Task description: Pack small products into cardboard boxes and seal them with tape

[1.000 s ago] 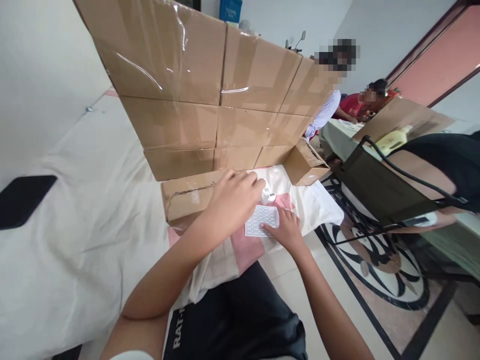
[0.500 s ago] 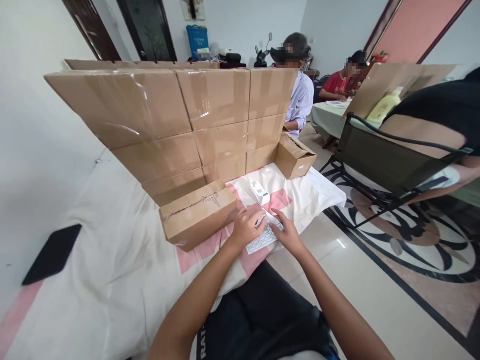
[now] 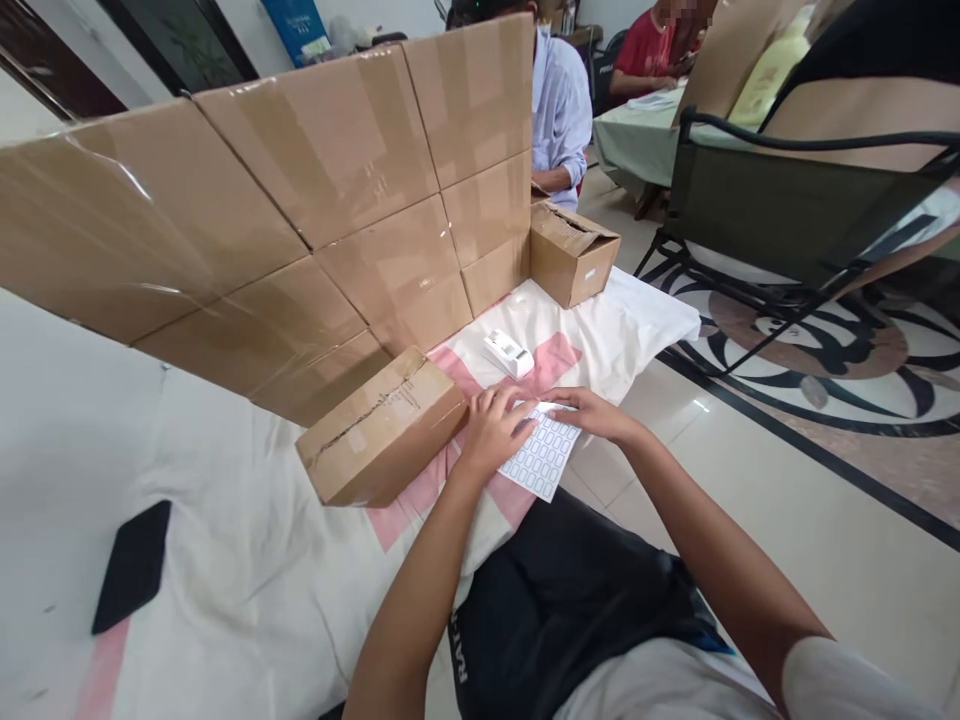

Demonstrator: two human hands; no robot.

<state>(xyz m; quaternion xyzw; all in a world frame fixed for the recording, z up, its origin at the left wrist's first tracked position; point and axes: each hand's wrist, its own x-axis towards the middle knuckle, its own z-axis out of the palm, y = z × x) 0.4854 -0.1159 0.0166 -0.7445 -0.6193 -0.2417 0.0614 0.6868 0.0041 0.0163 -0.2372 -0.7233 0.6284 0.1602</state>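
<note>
A white sheet printed with rows of blue-outlined labels [image 3: 541, 455] lies at the near edge of the cloth-covered table. My left hand [image 3: 495, 428] rests over its upper left part, fingers apart and slightly bent. Across the sheet's top edge reaches my right hand [image 3: 589, 412], its fingers stretched to the left and touching the paper. The fingertips of both hands are close together. Just beyond them sits a small white box with a printed label [image 3: 508, 353].
A long cardboard box [image 3: 390, 430] lies left of my hands, before a tall wall of taped cartons [image 3: 337, 200]. Another carton [image 3: 574, 255] stands at the back right. A black phone-like slab [image 3: 133, 567] lies far left. People sit beyond; a folding chair [image 3: 780, 210] is at right.
The view has tilted down and turned. My right hand has moved to the sheet's top edge, now lying more sideways, and more of the sheet shows.
</note>
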